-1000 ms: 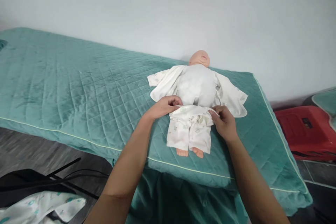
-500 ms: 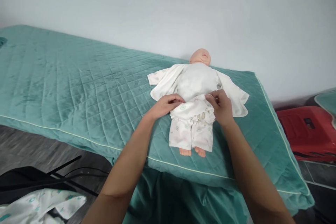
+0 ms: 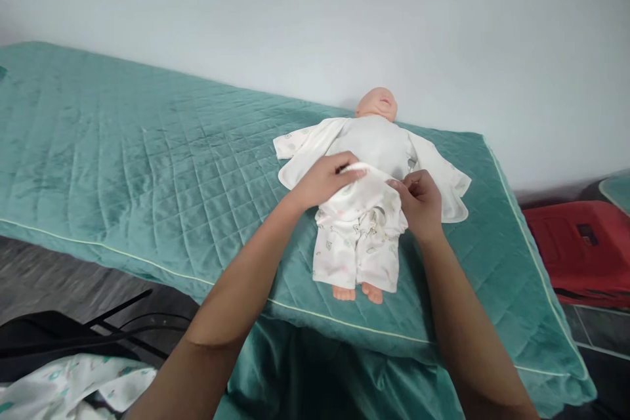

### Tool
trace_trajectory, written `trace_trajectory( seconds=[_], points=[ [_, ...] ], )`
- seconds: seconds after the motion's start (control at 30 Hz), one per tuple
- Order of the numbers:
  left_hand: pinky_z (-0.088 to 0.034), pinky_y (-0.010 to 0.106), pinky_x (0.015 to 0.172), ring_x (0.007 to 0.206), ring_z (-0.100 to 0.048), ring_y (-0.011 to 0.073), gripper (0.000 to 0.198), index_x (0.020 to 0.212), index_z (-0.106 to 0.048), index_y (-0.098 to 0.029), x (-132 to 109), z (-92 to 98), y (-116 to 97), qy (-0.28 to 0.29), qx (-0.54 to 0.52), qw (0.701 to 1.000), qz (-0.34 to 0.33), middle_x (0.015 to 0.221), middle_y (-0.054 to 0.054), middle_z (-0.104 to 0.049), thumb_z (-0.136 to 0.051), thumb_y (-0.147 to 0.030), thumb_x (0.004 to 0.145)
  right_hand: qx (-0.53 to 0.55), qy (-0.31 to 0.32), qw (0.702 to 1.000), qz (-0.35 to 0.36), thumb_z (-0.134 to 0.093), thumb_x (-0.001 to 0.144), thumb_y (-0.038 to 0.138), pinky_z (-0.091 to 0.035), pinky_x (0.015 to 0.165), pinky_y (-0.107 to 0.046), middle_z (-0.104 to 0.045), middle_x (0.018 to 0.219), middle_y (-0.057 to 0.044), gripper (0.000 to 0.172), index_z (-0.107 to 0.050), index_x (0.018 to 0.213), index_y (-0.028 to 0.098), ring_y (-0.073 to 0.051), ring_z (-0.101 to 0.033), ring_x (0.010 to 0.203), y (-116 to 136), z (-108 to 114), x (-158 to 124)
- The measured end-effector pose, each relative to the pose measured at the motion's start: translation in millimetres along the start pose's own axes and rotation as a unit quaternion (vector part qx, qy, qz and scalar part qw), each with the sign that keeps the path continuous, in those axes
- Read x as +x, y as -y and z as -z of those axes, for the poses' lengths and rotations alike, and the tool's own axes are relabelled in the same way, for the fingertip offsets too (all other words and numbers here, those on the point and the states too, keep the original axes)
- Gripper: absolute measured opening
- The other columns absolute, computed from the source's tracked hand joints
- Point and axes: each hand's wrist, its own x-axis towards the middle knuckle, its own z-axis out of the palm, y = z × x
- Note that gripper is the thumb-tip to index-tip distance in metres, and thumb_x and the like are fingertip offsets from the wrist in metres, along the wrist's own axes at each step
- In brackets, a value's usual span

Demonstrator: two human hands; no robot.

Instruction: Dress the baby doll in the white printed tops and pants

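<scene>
A baby doll [image 3: 377, 104] lies on its back on the teal quilted mattress [image 3: 147, 144], head toward the wall. It wears printed white trousers [image 3: 359, 246], and an open white top [image 3: 305, 151] is spread under its bare torso. My left hand [image 3: 322, 180] is closed on the trousers' waistband at the doll's left side in view. My right hand [image 3: 418, 203] pinches the waistband on the other side. Two bare feet [image 3: 357, 292] stick out of the trouser legs.
A red plastic object [image 3: 581, 249] stands on the floor to the right of the mattress. At lower left lie a patterned cloth [image 3: 63, 387] and a dark object with cables [image 3: 73, 335]. A plain pale wall rises behind the bed.
Both hands have drawn the waistband up the doll's belly toward its chest; the left hand moved up and right, and the trousers now sit higher.
</scene>
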Motion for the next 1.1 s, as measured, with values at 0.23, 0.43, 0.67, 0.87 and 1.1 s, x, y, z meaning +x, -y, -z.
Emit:
trace_trajectory(
  seconds=[0.23,0.43,0.67,0.87,1.1],
  points=[
    [-0.034,0.021,0.056,0.059,-0.044,0.0086,0.037,0.078,-0.058,-0.017,10,6.4,46,-0.134,-0.25,0.948,0.142,0.067,-0.004,-0.051,-0.078,-0.048,0.075,0.115,0.098,0.972,-0.177,-0.08,0.077,0.053,-0.017,0.041,-0.026,-0.038,0.052,0.009,0.035,-0.058,0.084,0.026,-0.008,-0.026,0.043,-12,17,7],
    [-0.032,0.019,0.054,0.057,-0.041,0.0071,0.033,0.084,-0.058,-0.017,7,11.4,54,-0.134,-0.278,0.94,0.149,0.069,-0.005,-0.049,-0.079,-0.042,0.076,0.081,0.12,0.964,-0.221,-0.08,0.075,0.056,-0.02,0.042,-0.024,-0.044,0.058,0.006,0.04,-0.058,0.077,0.023,-0.008,-0.032,0.047,-14,30,10],
    [-0.024,0.019,0.049,0.055,-0.035,0.0061,0.026,0.095,-0.058,-0.018,-4,30.8,50,0.042,-0.204,0.967,0.145,0.07,-0.006,-0.046,-0.073,-0.037,0.083,0.081,0.27,0.937,-0.206,-0.084,0.073,0.045,-0.04,0.059,-0.025,-0.061,0.08,0.001,0.036,-0.063,0.091,0.022,-0.012,-0.053,0.067,-11,54,8],
    [-0.031,0.018,0.054,0.063,-0.045,0.0064,0.027,0.098,-0.059,-0.017,-7,36.8,46,0.104,-0.186,0.964,0.157,0.081,-0.002,-0.056,-0.073,-0.027,0.078,0.031,0.327,0.928,-0.177,-0.084,0.071,0.035,-0.045,0.069,-0.028,-0.063,0.082,0.001,0.031,-0.061,0.085,0.021,-0.015,-0.056,0.074,-10,50,9],
    [-0.031,0.019,0.054,0.063,-0.045,0.0075,0.027,0.094,-0.06,-0.016,-9,33.9,47,0.074,-0.145,0.976,0.143,0.077,-0.002,-0.053,-0.072,-0.038,0.082,0.044,0.251,0.961,-0.109,-0.079,0.079,0.04,-0.035,0.058,-0.025,-0.056,0.071,0.004,0.027,-0.06,0.083,0.022,-0.012,-0.045,0.063,-15,43,4]
  ],
)
